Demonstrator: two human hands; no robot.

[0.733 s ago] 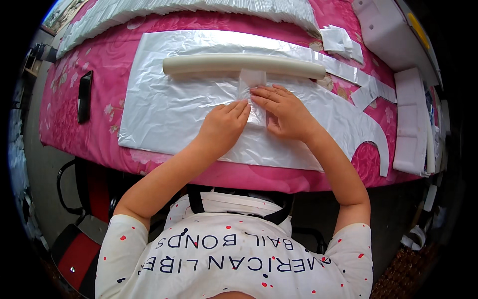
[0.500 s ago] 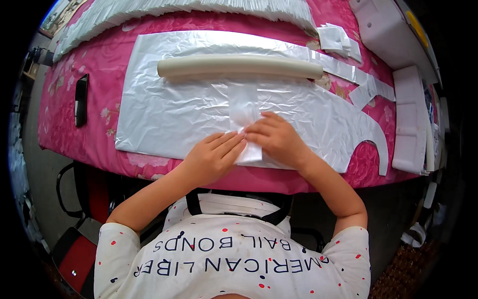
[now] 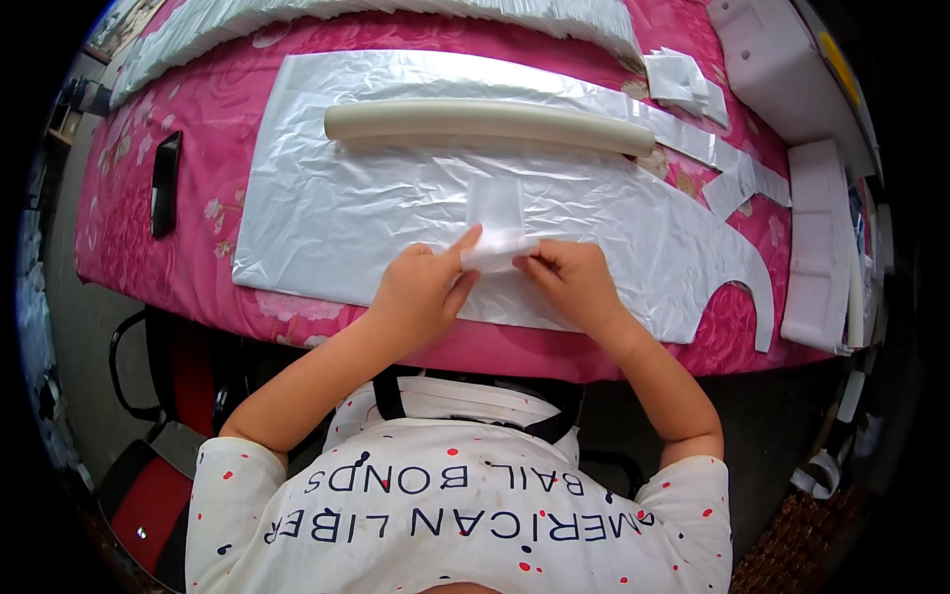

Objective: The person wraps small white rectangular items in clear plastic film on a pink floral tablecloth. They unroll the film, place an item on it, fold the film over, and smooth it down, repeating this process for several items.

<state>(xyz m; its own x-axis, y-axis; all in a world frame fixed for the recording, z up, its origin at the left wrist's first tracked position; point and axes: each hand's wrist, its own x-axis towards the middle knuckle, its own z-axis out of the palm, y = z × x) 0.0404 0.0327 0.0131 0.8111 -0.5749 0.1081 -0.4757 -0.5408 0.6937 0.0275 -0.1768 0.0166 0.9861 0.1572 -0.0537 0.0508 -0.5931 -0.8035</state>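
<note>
Translucent plastic strip (image 3: 495, 203), lying on the near half of a broad silvery plastic sheet (image 3: 346, 218), with near end blurred and apparently folded up. At its left edge, the left hand (image 3: 421, 287), thumb and forefinger spread apart, seemingly to steady that side. At its right edge, the right hand (image 3: 576, 282), pinching plastic between thumb and fingertips, probably to keep the fold taut. On the far side, across the sheet, a long cream roller (image 3: 490, 124), likely resting there as a weight against slipping film. Beyond, along the far edge, a long row of folded white plastic (image 3: 213, 40), perhaps set back to leave working room. At left, well apart from both hands, a dark phone-like object (image 3: 166, 183) on pink floral cloth (image 3: 119, 218)
</note>
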